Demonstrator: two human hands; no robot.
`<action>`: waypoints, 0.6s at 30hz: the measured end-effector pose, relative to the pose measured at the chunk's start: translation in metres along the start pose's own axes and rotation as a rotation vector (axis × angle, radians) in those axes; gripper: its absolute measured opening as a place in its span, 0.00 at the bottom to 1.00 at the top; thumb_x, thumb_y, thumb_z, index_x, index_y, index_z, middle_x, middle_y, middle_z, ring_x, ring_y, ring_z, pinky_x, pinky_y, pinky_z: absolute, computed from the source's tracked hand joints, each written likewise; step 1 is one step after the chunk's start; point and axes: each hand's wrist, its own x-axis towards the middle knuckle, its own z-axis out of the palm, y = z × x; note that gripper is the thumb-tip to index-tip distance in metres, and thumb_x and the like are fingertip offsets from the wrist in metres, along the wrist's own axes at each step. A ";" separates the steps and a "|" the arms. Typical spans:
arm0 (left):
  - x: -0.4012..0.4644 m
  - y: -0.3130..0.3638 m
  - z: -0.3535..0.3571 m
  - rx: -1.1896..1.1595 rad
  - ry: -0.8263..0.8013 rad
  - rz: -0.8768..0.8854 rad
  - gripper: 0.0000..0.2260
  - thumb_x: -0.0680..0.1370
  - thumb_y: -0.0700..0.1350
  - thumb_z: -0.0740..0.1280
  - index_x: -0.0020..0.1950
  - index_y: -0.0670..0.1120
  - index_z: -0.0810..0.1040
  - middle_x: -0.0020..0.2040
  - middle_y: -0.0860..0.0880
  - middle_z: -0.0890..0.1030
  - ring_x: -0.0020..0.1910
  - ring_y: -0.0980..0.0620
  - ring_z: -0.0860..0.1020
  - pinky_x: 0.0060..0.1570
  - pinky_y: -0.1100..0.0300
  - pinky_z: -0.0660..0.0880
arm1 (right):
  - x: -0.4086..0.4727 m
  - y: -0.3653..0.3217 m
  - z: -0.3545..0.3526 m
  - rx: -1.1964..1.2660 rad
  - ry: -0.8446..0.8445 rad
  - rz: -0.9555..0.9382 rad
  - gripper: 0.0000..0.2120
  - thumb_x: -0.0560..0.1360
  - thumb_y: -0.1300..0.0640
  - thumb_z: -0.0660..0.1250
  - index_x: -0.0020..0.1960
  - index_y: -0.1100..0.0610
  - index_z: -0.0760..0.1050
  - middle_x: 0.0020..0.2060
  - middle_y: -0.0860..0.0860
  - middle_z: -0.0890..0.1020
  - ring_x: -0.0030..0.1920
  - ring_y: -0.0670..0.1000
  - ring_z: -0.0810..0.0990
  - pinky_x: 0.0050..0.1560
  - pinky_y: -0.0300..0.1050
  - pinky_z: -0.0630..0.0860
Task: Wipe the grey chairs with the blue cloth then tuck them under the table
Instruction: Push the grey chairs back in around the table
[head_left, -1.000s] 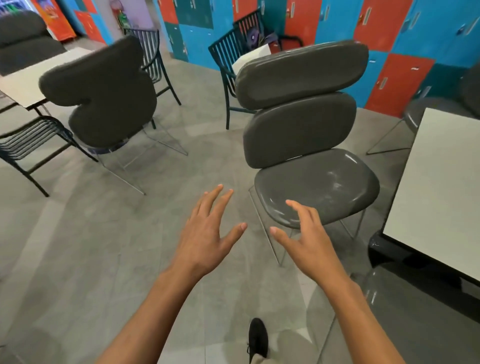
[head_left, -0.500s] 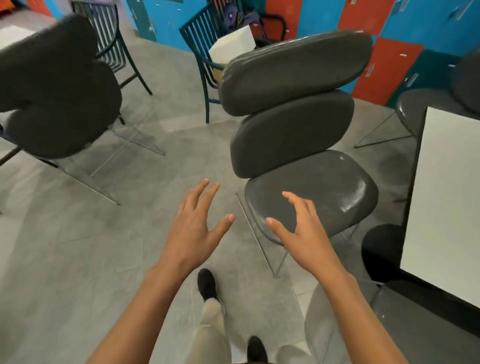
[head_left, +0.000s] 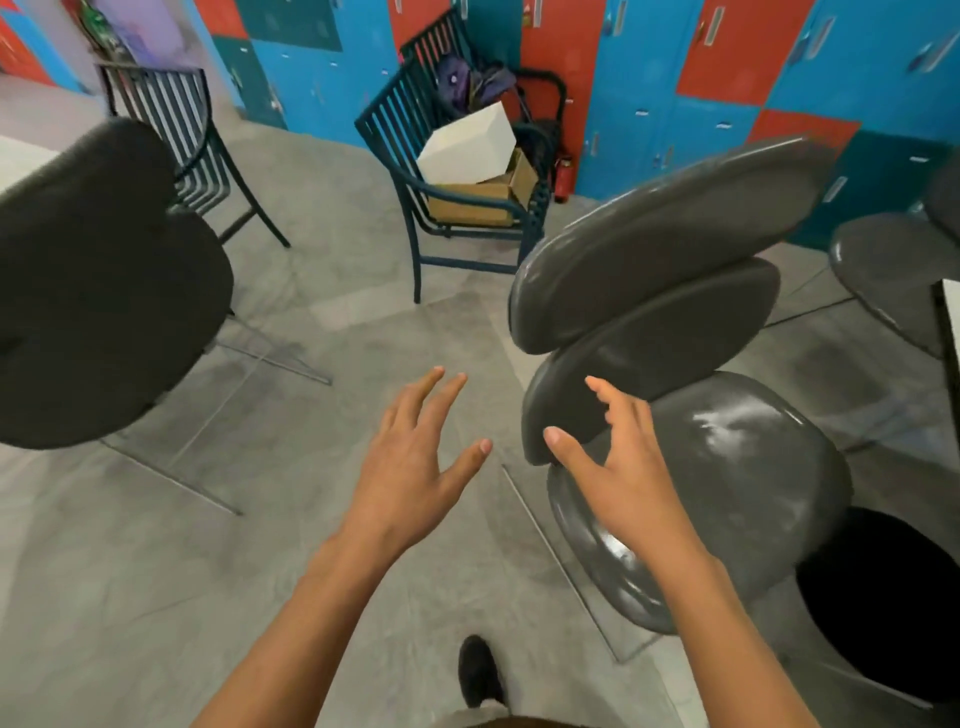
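A grey chair (head_left: 727, 467) with a two-pad backrest and glossy seat stands at the right, its back turned toward me. My right hand (head_left: 623, 467) hovers with spread fingers over the lower back pad's left edge and holds nothing. Over the bare floor, left of that chair, my left hand (head_left: 410, 462) is spread wide and holds nothing. A second grey chair (head_left: 98, 291) fills the left side. No blue cloth is in view.
A dark slatted metal chair (head_left: 457, 171) holding a cardboard box and a white box stands ahead by the blue and red lockers (head_left: 727, 78). Another slatted chair (head_left: 171, 135) is at back left. A third grey chair (head_left: 893, 270) and a table edge (head_left: 950, 338) sit at right.
I have stepped closer and my view has swung left; the near grey chair now sits further right and larger. Both hands stay spread, and the right one has come up to the lower back pad.
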 end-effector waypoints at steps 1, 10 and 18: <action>0.014 -0.007 -0.006 0.002 -0.005 0.009 0.33 0.79 0.66 0.60 0.82 0.60 0.55 0.83 0.57 0.54 0.80 0.52 0.56 0.77 0.49 0.62 | 0.013 -0.006 0.007 0.007 0.021 0.000 0.33 0.76 0.41 0.69 0.77 0.42 0.60 0.69 0.39 0.62 0.65 0.36 0.64 0.64 0.40 0.66; 0.135 -0.048 -0.037 0.007 -0.062 0.094 0.33 0.80 0.64 0.62 0.82 0.60 0.55 0.83 0.57 0.53 0.81 0.53 0.54 0.77 0.49 0.60 | 0.123 -0.042 0.043 -0.074 0.192 -0.012 0.34 0.76 0.39 0.69 0.77 0.44 0.61 0.72 0.42 0.60 0.74 0.46 0.61 0.68 0.42 0.62; 0.264 -0.076 -0.047 0.028 -0.110 0.206 0.33 0.81 0.65 0.62 0.83 0.59 0.55 0.83 0.56 0.53 0.81 0.51 0.56 0.77 0.45 0.64 | 0.235 -0.062 0.057 -0.165 0.452 0.059 0.32 0.76 0.43 0.69 0.76 0.51 0.65 0.76 0.51 0.58 0.78 0.52 0.56 0.69 0.39 0.55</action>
